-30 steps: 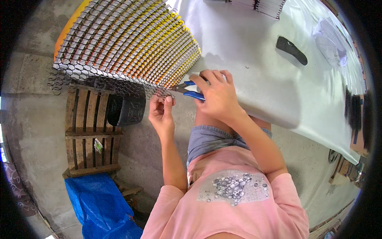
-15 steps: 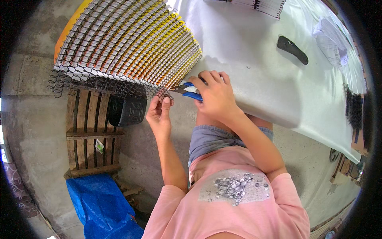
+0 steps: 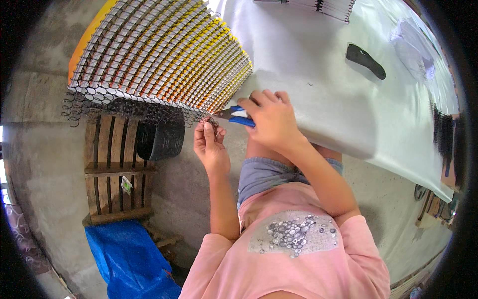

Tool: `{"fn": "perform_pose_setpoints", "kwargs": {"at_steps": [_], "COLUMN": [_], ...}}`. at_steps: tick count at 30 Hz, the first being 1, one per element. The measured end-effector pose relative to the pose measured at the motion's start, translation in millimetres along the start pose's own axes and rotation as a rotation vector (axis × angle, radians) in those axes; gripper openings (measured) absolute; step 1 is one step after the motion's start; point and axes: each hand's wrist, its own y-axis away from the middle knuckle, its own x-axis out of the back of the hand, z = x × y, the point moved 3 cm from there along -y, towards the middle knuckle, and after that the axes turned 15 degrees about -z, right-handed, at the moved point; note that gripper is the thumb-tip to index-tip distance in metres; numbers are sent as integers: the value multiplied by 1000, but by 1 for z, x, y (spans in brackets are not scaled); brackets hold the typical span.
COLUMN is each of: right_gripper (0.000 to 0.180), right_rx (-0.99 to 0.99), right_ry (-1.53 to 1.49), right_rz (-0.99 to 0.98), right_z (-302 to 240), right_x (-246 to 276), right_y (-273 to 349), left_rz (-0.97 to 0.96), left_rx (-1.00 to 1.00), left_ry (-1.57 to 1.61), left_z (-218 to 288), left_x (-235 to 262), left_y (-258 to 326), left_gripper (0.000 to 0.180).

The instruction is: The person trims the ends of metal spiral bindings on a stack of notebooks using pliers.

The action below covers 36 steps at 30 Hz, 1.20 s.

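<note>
A fanned stack of spiral-bound books [image 3: 164,55] lies at the table's left, with rows of dark coils along it. Loose coil ends [image 3: 77,107] stick out past the near edge of the books. My right hand [image 3: 274,119] is closed round blue-handled pliers [image 3: 242,121], whose jaws point left at the stack's near right corner. Just below the jaws, my left hand [image 3: 213,152] pinches a dark coil end [image 3: 213,123] between thumb and fingers. I cannot tell whether the jaw tips touch the coil.
The table has a pale glossy cover [image 3: 308,99]. On it lie a black insole-shaped object [image 3: 366,61] and a crumpled whitish sheet [image 3: 411,45]. More bound books [image 3: 336,10] sit at the far edge. Below left are a black container [image 3: 162,139], a wooden pallet [image 3: 119,194] and a blue tarp [image 3: 127,254].
My left hand has shifted right and turned slightly, its fingers now just under the pliers' jaws. My right hand and the pliers have moved only a little.
</note>
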Motion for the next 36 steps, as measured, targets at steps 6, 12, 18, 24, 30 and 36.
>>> {"fn": "perform_pose_setpoints", "kwargs": {"at_steps": [6,12,18,24,30,36], "right_gripper": [51,49,45,35,41,49], "right_rx": [33,39,42,30,-60,49], "right_ry": [31,17,31,23,-46,-1], "right_rz": [133,139,136,41,-78,178], "right_z": [7,1,-3,0,5,3], "right_x": [-2,-3,-3,-10,-9,2], "right_y": [4,-2,-4,-5,0,2], "left_rz": [71,-88,-58,65,77,72], "left_rx": [225,115,-80,-128,-226,-177], "left_ry": [633,640,251,56,-128,-157], "left_z": [-2,9,11,9,9,11], "left_x": [5,8,-1,-7,-6,-6], "left_y": [1,-8,-11,-13,-12,-8], "left_gripper": [23,33,34,16,21,16]}}
